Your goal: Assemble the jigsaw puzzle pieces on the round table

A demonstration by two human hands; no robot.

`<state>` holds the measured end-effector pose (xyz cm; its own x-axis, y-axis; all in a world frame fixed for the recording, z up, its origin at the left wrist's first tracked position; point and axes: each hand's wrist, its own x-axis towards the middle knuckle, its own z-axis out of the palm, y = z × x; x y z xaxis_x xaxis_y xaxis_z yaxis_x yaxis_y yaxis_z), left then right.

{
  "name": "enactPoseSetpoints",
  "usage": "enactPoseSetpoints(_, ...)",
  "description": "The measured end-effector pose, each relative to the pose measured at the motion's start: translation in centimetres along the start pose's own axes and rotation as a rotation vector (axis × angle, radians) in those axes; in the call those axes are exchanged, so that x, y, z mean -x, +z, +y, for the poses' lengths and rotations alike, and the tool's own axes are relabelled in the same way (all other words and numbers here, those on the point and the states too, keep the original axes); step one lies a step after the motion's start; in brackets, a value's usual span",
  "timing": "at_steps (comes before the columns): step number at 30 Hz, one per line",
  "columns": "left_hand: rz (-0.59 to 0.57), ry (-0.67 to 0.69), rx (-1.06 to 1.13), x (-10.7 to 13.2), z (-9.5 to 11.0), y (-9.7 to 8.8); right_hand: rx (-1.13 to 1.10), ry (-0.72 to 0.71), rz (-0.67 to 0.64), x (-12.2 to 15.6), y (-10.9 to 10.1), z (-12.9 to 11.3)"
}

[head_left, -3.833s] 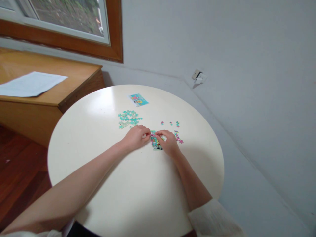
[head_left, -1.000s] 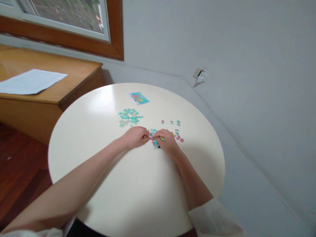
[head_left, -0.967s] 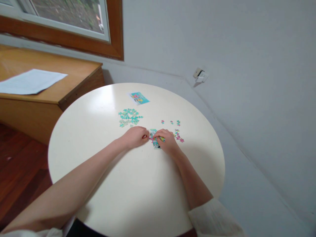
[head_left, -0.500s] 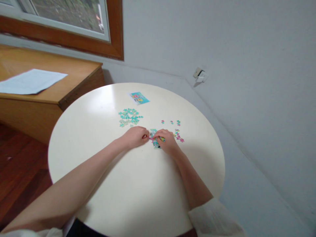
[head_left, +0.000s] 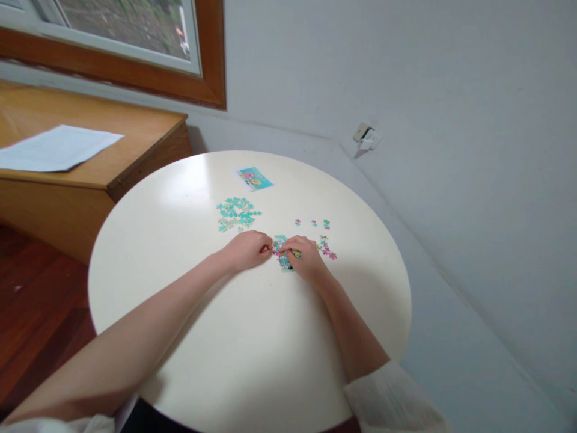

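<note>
**Where left hand (head_left: 249, 249) and right hand (head_left: 307, 257) meet, puzzle (head_left: 285, 263) lies flat**

As both hands bend over the table (head_left: 216, 349), the puzzle sits between them, directly under the fingertips. The left hand is at its left edge, with thumb and forefinger curled almost together around a narrow gap; whether a piece is pinched in the tips is too small to tell. The right hand reaches over from the other side, thumb and forefinger close together on the puzzle's face, its fingers hiding much of the right part. Whether it grips anything cannot be told.

What shows of the puzzle is a small upright block, busy with teal, white, yellow and black, with pink at the left fingertips and pale green along its top and bottom. Just right of the right hand lie pink pieces (head_left: 332, 255), with a few small ones farther back. Teal pieces (head_left: 237, 214) are heaped beyond the left hand, and behind them rests a card (head_left: 255, 178) in teal, pink and yellow.
</note>
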<state>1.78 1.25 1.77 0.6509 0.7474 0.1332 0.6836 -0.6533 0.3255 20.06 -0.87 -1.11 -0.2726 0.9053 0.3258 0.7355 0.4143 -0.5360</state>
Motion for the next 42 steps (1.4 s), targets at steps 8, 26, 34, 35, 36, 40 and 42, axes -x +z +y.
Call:
enactPoseSetpoints(8,-0.005,0.001,-0.001,-0.03,-0.01,0.04,0.004,0.013,-0.006,0.0,-0.08,-0.19)
enactPoseSetpoints(26,0.035,-0.006,0.023,0.02,-0.3,0.37,0.0,-0.007,-0.011,0.01,0.09,0.32)
enactPoseSetpoints(34,0.022,0.0,0.004,0.02,-0.24,0.42,-0.011,-0.014,-0.009,-0.03,0.06,0.34)
enactPoseSetpoints(35,0.017,-0.002,0.0,0.01,-0.22,0.41,-0.011,-0.013,-0.011,-0.04,0.05,0.33)
enactPoseSetpoints(36,0.013,-0.003,-0.003,0.0,-0.2,0.4,-0.01,-0.012,-0.013,-0.04,0.04,0.31)
enactPoseSetpoints(40,0.016,-0.002,-0.006,0.0,-0.17,0.36,0.003,-0.006,-0.014,-0.04,0.03,0.24)
enactPoseSetpoints(42,0.017,0.001,-0.008,-0.01,-0.17,0.37,0.009,-0.004,-0.014,-0.04,0.05,0.27)
